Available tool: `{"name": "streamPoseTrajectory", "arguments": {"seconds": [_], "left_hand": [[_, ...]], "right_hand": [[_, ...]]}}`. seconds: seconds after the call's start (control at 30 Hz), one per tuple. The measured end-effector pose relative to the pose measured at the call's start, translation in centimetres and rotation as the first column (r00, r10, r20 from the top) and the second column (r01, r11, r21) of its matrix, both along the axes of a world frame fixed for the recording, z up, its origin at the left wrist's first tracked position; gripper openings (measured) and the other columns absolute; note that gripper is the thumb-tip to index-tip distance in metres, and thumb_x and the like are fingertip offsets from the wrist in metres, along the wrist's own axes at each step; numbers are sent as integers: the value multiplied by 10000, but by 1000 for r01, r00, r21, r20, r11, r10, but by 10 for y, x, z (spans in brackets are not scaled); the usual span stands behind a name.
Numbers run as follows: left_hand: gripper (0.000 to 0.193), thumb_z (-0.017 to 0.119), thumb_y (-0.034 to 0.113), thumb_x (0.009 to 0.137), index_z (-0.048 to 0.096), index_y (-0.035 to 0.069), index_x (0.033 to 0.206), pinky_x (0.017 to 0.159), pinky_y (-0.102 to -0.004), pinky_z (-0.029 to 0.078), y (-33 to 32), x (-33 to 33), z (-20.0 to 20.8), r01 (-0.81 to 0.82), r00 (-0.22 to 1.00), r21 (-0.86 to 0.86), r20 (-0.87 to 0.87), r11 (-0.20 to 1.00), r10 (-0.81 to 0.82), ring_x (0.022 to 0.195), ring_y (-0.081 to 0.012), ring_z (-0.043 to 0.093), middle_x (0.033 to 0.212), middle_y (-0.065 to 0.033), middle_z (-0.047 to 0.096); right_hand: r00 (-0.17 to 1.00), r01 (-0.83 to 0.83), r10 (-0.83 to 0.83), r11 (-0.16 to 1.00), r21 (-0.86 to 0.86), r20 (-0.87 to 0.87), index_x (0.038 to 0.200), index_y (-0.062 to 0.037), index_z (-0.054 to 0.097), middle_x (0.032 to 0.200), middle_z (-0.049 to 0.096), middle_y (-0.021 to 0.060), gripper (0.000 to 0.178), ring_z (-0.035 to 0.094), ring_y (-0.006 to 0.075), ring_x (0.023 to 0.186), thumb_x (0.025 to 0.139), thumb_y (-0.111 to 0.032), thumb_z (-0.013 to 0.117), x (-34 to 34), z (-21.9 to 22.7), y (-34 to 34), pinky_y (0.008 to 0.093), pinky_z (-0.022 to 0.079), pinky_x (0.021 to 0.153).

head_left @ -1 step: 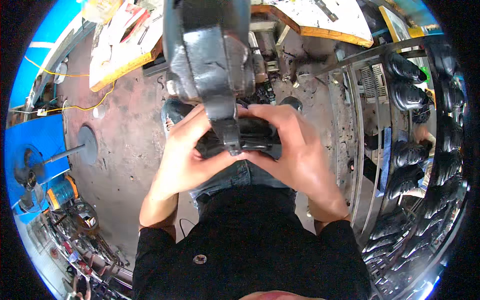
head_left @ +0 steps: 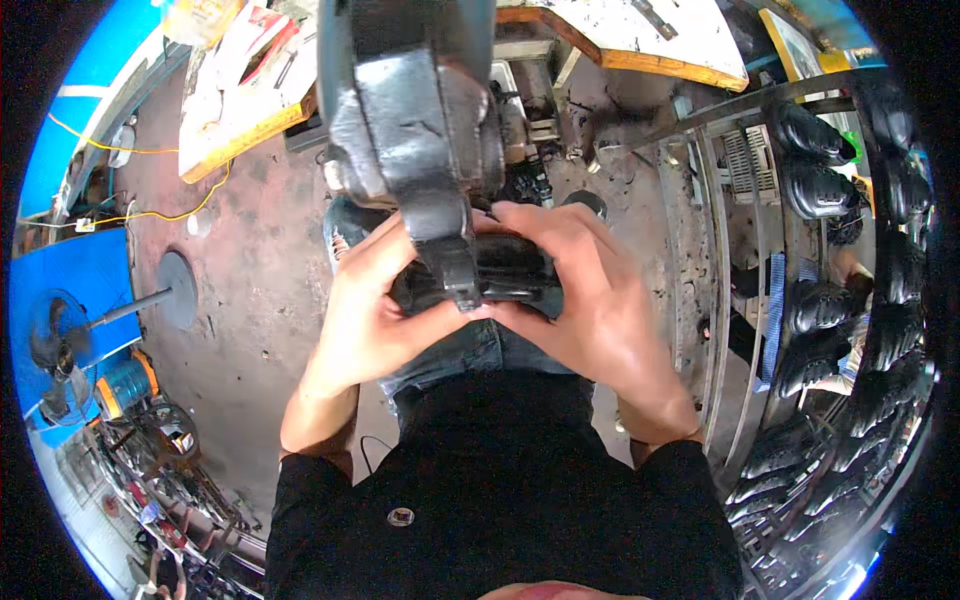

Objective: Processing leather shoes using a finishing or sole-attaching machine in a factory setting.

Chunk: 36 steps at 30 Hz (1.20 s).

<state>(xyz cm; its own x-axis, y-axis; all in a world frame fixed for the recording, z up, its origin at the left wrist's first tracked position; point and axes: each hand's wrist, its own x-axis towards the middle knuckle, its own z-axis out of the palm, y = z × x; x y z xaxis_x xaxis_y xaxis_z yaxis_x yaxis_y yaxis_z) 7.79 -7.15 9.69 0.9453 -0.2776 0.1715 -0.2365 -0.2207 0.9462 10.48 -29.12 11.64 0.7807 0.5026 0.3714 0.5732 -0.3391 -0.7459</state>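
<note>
My left hand (head_left: 372,305) and my right hand (head_left: 605,305) curl round a glossy black shoe (head_left: 518,268) from both sides. Their thumbs meet at its near edge and the fingers reach over its far side. The dark metal head of a machine (head_left: 405,125), perhaps a sewing machine, rises in front of me. Its narrow lower end (head_left: 455,265) comes down over the shoe between my hands. It hides part of the shoe and some left fingertips. Whether the metal touches the shoe, I cannot tell.
A rack (head_left: 715,260) with several black shoes (head_left: 820,192) runs along the right. White-topped tables with wooden edges, one at left (head_left: 235,125) and one at right (head_left: 680,45), stand beyond the machine. A standing fan (head_left: 65,350) and a yellow cable (head_left: 165,216) are at left.
The machine head sits slightly farther left in the picture. Both hands keep their hold on the shoe, almost unmoved.
</note>
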Motion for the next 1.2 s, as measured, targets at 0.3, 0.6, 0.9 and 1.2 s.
{"name": "streamPoseTrajectory", "arguments": {"seconds": [0.3, 0.6, 0.9, 1.2], "left_hand": [[673, 862, 274, 753, 535, -19, 1262, 1129, -571, 347, -27, -26, -31, -261, 932, -472, -349, 842, 94, 1251, -418, 551, 1256, -226, 617], [634, 838, 205, 796, 544, -6, 1316, 1163, -570, 288, -38, -22, -72, -104, 990, -750, -143, 653, -7, 1374, -432, 440, 1330, -220, 566], [639, 771, 172, 880, 483, 22, 1430, 1186, -589, 274, -48, -31, -73, -233, 956, -882, -284, 409, -68, 1424, -434, 388, 1443, -216, 514], [673, 686, 372, 942, 405, 186, 1525, 1213, -524, 298, -20, -61, -111, -448, 843, -750, -535, 488, -49, 1468, -283, 345, 1606, -48, 356]], "right_hand": [[947, 130, -40, 956, 263, -319, 1537, -79, 331, 1547, 390, 113, 1160, 448, 330, 1344, 596, -341, 957, -27, -182, -58, 465, 341, 1150], [742, 251, 51, 903, 348, -668, 1584, -97, 279, 1623, 320, 103, 1185, 349, 271, 1469, 576, 50, 884, -17, -196, -115, 431, 324, 1198], [851, 374, -192, 876, 306, -490, 1523, -18, 366, 1545, 428, 148, 1159, 442, 292, 1402, 528, -179, 937, 8, -100, -177, 435, 342, 1178], [965, 248, -207, 918, 310, -161, 1485, 34, 395, 1490, 476, 170, 1198, 477, 285, 1365, 460, -207, 968, 18, -23, -148, 432, 343, 1172]]}}
